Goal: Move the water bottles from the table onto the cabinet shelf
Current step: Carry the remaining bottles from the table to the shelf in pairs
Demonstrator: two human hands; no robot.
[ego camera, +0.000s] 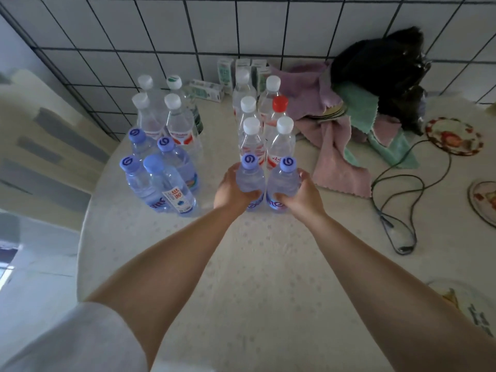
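Head view is showing the left hand point(232, 189) gripping one blue-capped bottle point(251, 181), fingers curled around it. At its 3 o'clock, the right hand point(302, 193) is wrapping another bottle point(284, 183), both standing on the surface point(255, 264).

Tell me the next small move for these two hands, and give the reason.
Probably lift both bottles straight up together. The left hand already grips the left blue-capped bottle and the right hand grips the right blue-capped bottle, both standing on the table. White-capped bottles stand close behind, so a vertical lift seems least likely to knock them.
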